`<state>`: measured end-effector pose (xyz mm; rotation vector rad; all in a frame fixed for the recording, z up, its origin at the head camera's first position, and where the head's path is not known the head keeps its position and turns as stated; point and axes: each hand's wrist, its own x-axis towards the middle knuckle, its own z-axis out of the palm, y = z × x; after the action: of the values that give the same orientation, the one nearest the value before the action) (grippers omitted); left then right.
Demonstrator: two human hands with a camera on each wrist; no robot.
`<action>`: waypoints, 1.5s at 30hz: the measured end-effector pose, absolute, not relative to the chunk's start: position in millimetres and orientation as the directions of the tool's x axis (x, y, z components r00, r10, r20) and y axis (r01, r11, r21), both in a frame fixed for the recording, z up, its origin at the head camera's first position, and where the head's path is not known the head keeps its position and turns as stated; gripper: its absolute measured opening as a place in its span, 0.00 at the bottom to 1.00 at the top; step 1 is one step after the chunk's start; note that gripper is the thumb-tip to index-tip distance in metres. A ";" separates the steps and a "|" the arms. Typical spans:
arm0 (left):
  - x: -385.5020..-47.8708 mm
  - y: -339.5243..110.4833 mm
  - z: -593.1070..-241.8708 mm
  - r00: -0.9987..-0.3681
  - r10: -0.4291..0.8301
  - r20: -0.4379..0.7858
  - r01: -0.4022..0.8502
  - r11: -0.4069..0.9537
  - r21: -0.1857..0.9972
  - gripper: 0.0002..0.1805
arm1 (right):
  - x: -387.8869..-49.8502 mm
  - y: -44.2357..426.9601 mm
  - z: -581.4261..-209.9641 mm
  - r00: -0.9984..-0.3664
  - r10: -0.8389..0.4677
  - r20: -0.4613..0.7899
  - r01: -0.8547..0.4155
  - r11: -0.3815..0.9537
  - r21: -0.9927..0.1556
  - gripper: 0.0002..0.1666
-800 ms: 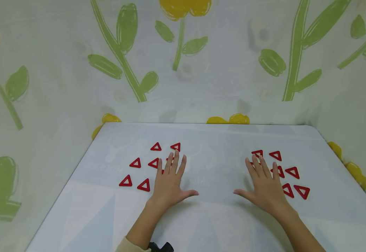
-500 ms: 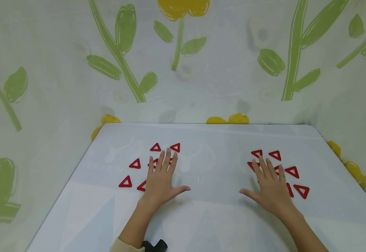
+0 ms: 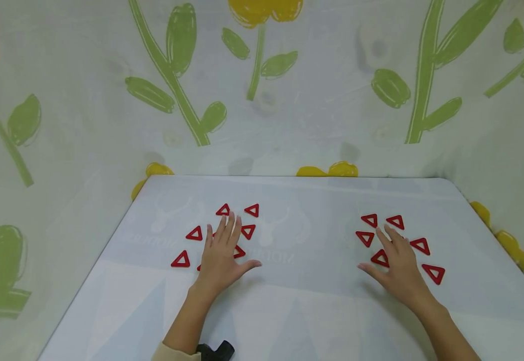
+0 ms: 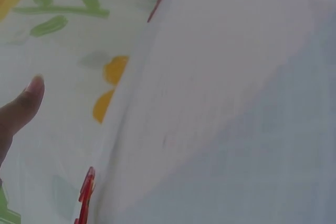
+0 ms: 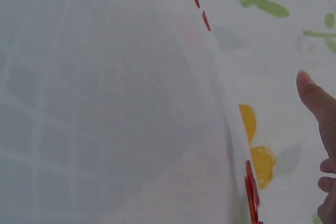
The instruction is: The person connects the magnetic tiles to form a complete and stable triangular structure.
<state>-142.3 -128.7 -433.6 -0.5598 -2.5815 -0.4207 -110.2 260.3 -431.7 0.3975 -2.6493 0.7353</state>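
Note:
Red triangle frames lie flat on the white table in two groups. Over the left group is my left hand (image 3: 219,261), fingers straight and thumb spread, holding nothing. It hides parts of some triangles; a red triangle (image 3: 248,231) and another red triangle (image 3: 181,259) show on either side. My right hand (image 3: 401,268) is above the right group, its fingers slightly bent and its thumb out beside a red triangle (image 3: 380,258). Whether it touches a triangle I cannot tell. The left wrist view shows the left thumb (image 4: 25,103); the right wrist view shows the right thumb (image 5: 316,98).
The white table (image 3: 307,235) has pale blue patterns and extends between the two groups. Behind it hangs a cloth (image 3: 316,115) printed with green stems and yellow flowers. A black device (image 3: 217,351) sits by the left wrist, next to a beige sleeve (image 3: 174,352).
My left hand has shifted left over its group, uncovering triangles on its right side. My right hand has moved right, and its fingers have bent and drawn closer together. The triangles look unmoved.

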 end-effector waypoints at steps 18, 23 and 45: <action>-151.7 -146.3 -451.9 -0.834 0.254 0.489 0.462 0.806 0.370 0.54 | -110.2 284.6 -441.2 -0.888 -0.095 0.450 -0.355 0.763 -0.540 0.47; -156.0 -151.3 -459.0 -0.804 0.212 0.556 0.460 0.813 0.356 0.52 | -111.4 292.0 -446.5 -0.884 -0.082 0.460 -0.351 0.764 -0.541 0.46; -149.4 -149.8 -464.2 -0.935 0.116 0.336 0.241 0.902 0.357 0.28 | -116.5 299.6 -468.8 -0.812 -0.057 0.580 -0.370 0.820 -0.437 0.30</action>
<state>-149.4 -149.8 -464.2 -0.2658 -2.7581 -0.5745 -116.5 299.6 -468.8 0.3139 -2.4390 0.7390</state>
